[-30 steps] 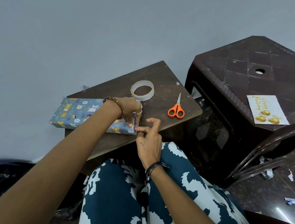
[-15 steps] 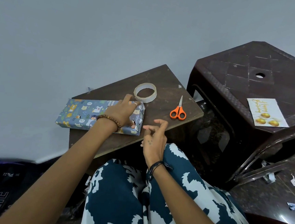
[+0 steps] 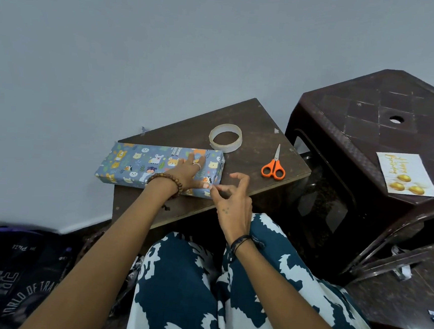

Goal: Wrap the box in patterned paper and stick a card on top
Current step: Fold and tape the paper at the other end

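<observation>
The box (image 3: 137, 164), wrapped in blue paper with animal prints, lies flat on the small brown table (image 3: 253, 130). My left hand (image 3: 187, 173) rests flat on its right half, fingers straight, thumb at the near right corner. My right hand (image 3: 232, 197) hovers just off that corner, its thumb and forefinger tips close together near my left thumb; whether they pinch a piece of tape I cannot tell. The birthday card (image 3: 406, 177) with gold lettering lies on the dark plastic stool (image 3: 367, 109) to the right.
A roll of clear tape (image 3: 225, 137) sits behind the box's right end. Orange-handled scissors (image 3: 274, 166) lie near the table's right edge. Paper scraps (image 3: 400, 271) litter the floor under the stool. A dark bag (image 3: 9, 272) lies at lower left.
My left hand has moved from the box's right end onto its top and now lies flat. The right hand drew back a little, then came to the near right corner.
</observation>
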### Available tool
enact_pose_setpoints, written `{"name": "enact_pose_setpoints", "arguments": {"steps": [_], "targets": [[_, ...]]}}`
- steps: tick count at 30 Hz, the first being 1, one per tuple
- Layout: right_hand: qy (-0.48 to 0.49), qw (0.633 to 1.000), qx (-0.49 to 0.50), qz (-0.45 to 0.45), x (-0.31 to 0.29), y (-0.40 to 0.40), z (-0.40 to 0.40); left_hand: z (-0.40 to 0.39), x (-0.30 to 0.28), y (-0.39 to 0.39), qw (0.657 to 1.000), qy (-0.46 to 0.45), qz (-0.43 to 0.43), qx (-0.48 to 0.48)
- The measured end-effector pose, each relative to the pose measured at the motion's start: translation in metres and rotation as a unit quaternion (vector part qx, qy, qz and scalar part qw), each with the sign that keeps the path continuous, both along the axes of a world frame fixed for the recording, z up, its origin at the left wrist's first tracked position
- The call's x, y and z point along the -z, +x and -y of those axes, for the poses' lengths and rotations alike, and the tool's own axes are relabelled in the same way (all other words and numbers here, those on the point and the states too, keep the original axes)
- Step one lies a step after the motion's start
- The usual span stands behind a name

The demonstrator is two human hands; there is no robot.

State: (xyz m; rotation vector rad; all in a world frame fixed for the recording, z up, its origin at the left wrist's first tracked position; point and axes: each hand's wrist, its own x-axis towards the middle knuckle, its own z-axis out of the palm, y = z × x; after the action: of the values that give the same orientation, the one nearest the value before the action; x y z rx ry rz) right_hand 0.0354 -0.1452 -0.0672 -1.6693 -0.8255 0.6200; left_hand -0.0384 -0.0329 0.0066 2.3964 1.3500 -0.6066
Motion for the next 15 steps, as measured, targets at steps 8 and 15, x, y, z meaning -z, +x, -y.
{"name": "enact_pose_setpoints", "arguments": {"steps": [8,15], "targets": [[0.008,1.0,0.021,-0.007,-0.005,-0.005,-0.001,0.005,-0.006,-0.002,1.0,-0.011,0.001,-0.001],[0.037,0.998,-0.027,-0.043,-0.001,-0.004,-0.003,0.008,-0.016,0.008,0.997,0.006,-0.06,0.057]]}}
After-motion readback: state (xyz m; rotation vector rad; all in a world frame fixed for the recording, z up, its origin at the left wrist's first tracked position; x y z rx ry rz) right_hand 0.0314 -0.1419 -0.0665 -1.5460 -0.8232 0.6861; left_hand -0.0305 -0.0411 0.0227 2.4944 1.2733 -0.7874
